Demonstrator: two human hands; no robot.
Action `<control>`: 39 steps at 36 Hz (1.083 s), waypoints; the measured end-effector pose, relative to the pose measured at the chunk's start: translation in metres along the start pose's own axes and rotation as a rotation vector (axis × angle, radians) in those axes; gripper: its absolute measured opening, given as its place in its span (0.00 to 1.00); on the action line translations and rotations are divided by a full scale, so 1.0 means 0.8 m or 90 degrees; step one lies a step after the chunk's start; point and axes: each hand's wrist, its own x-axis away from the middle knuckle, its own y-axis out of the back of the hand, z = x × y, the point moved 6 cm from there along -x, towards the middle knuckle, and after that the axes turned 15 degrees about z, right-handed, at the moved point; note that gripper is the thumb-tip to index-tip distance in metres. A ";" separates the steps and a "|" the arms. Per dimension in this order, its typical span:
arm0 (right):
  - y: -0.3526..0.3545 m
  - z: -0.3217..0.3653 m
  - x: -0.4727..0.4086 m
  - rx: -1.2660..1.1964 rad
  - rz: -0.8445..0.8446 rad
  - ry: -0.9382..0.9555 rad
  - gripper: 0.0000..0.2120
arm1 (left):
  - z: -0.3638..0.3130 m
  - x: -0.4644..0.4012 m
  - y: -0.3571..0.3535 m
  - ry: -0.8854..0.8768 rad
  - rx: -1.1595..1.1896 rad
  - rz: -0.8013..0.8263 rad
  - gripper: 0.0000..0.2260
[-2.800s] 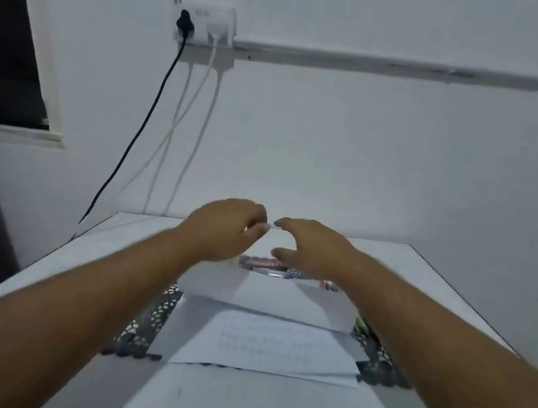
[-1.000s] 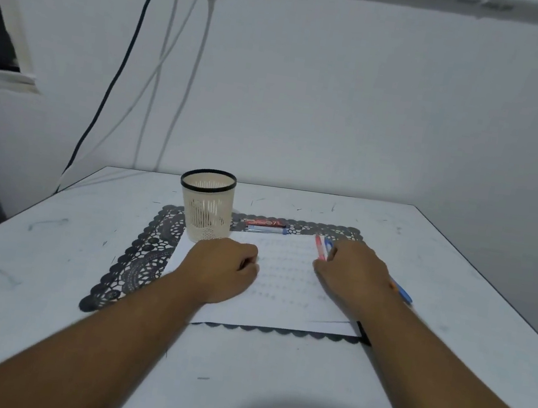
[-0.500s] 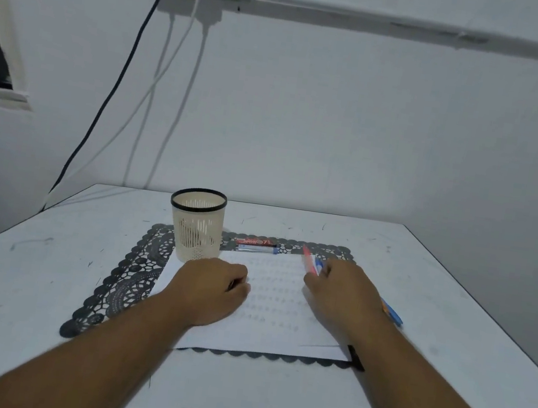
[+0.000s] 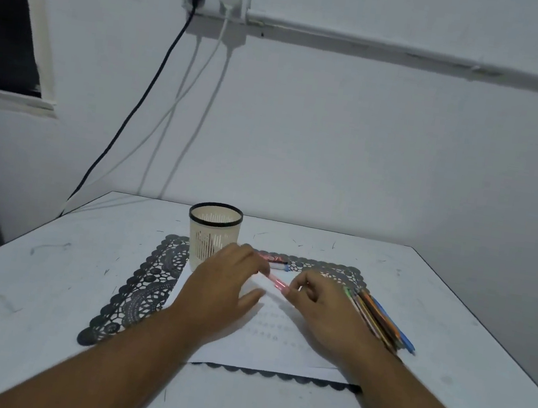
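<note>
Pink pen (image 4: 275, 282) lies slanted in the gap between the two hands, just above the paper (image 4: 275, 343). The right hand (image 4: 318, 309) pinches its near end with curled fingertips. The left hand (image 4: 224, 287) is loosely spread, its fingers meeting the pen's far end and its thumb held apart below. A bundle of coloured pencils (image 4: 379, 318) lies just outside the right hand. The mesh cup (image 4: 213, 234) stands just beyond the left hand, on the lace mat (image 4: 141, 289) on the desk (image 4: 43, 276).
</note>
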 end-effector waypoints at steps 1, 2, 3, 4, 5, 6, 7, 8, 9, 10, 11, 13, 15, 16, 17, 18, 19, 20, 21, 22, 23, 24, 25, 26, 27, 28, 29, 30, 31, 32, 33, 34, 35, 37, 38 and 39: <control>-0.002 0.002 -0.001 -0.013 0.015 0.008 0.12 | -0.001 -0.001 -0.002 -0.016 -0.019 0.006 0.15; -0.004 0.004 -0.002 -0.033 0.036 0.015 0.12 | -0.002 -0.002 -0.003 -0.024 -0.043 0.009 0.17; -0.007 0.007 -0.003 -0.041 0.057 0.022 0.12 | -0.003 -0.004 -0.004 -0.028 -0.067 0.008 0.17; -0.008 0.011 -0.005 -0.031 0.075 0.027 0.12 | -0.003 -0.005 -0.003 -0.030 -0.089 0.005 0.16; -0.010 0.014 -0.008 -0.015 0.087 0.027 0.11 | -0.003 -0.006 -0.003 -0.032 -0.107 0.003 0.14; -0.011 0.017 -0.011 -0.004 0.097 0.030 0.10 | -0.003 -0.006 -0.003 -0.034 -0.125 0.003 0.10; -0.013 0.020 -0.015 0.006 0.105 0.032 0.10 | -0.003 -0.006 -0.003 -0.036 -0.139 0.003 0.07; -0.014 0.023 -0.019 0.020 0.110 0.036 0.10 | -0.002 -0.007 -0.003 -0.036 -0.146 0.003 0.04; -0.014 0.027 -0.023 0.032 0.113 0.039 0.10 | 0.000 -0.007 -0.003 -0.035 -0.138 0.005 0.03; -0.013 0.029 -0.028 0.043 0.115 0.039 0.10 | 0.004 -0.006 -0.003 -0.029 -0.117 0.010 0.02; -0.014 0.031 -0.032 0.047 0.117 0.035 0.10 | 0.007 -0.003 -0.003 -0.016 -0.088 0.017 0.03; -0.008 0.035 -0.038 0.046 0.114 0.019 0.09 | 0.013 -0.001 -0.003 0.024 -0.048 0.032 0.04; -0.001 0.035 -0.043 -0.002 0.096 0.017 0.07 | 0.018 -0.001 -0.005 0.047 -0.034 0.037 0.05; -0.001 0.032 -0.046 -0.039 0.080 0.017 0.06 | 0.020 0.000 -0.006 0.056 -0.024 0.038 0.06; -0.001 0.027 -0.046 -0.092 0.061 0.015 0.05 | 0.021 -0.001 -0.006 0.062 -0.015 0.041 0.07; -0.003 0.021 -0.046 -0.158 0.043 0.012 0.05 | 0.023 -0.001 -0.007 0.066 -0.012 0.046 0.08; -0.008 0.014 -0.045 -0.233 0.034 0.008 0.05 | 0.024 -0.001 -0.007 0.069 -0.011 0.052 0.08; -0.013 0.007 -0.045 -0.294 0.036 0.007 0.05 | 0.025 0.000 -0.008 0.074 -0.011 0.058 0.08; -0.017 0.004 -0.044 -0.324 0.040 0.007 0.05 | 0.025 0.000 -0.009 0.078 -0.012 0.060 0.07; -0.018 0.003 -0.043 -0.329 0.043 0.009 0.05 | 0.025 0.001 -0.009 0.081 -0.013 0.060 0.07; -0.018 0.002 -0.041 -0.328 0.038 0.010 0.05 | 0.026 0.001 -0.008 0.084 -0.010 0.057 0.08; -0.016 0.001 -0.041 -0.333 0.030 0.016 0.05 | 0.027 0.001 -0.008 0.089 -0.004 0.055 0.08; -0.015 0.000 -0.039 -0.343 0.023 0.020 0.04 | 0.027 0.000 -0.008 0.091 0.003 0.053 0.08; -0.016 -0.004 -0.039 -0.351 0.021 0.021 0.04 | 0.028 0.000 -0.007 0.093 0.008 0.051 0.08; -0.016 -0.005 -0.038 -0.350 0.021 0.020 0.04 | 0.028 0.000 -0.007 0.093 0.010 0.051 0.08; -0.018 -0.006 -0.037 -0.340 0.022 0.019 0.04 | 0.028 0.001 -0.008 0.093 0.012 0.051 0.07; -0.018 -0.006 -0.036 -0.331 0.020 0.018 0.04 | 0.028 0.002 -0.007 0.091 0.015 0.050 0.07; -0.019 -0.007 -0.035 -0.327 0.015 0.019 0.04 | 0.027 0.004 -0.008 0.086 0.022 0.049 0.07; -0.018 -0.006 -0.035 -0.330 0.011 0.018 0.04 | 0.028 0.004 -0.007 0.084 0.031 0.048 0.07; -0.018 -0.007 -0.036 -0.334 0.009 0.018 0.03 | 0.028 0.005 -0.007 0.084 0.042 0.049 0.06; -0.018 -0.006 -0.036 -0.339 0.008 0.019 0.03 | 0.028 0.004 -0.007 0.081 0.049 0.050 0.06; -0.019 -0.006 -0.036 -0.339 0.009 0.019 0.03 | 0.028 0.005 -0.007 0.078 0.053 0.050 0.06; -0.020 -0.007 -0.036 -0.337 0.009 0.017 0.03 | 0.027 0.005 -0.006 0.076 0.055 0.050 0.07; -0.022 -0.008 -0.036 -0.342 0.008 0.012 0.03 | 0.027 0.005 -0.005 0.070 0.062 0.048 0.08; -0.023 -0.008 -0.035 -0.345 0.009 0.009 0.03 | 0.027 0.004 -0.005 0.067 0.067 0.048 0.09; -0.023 -0.009 -0.035 -0.347 0.011 0.007 0.03 | 0.027 0.004 -0.005 0.064 0.071 0.050 0.09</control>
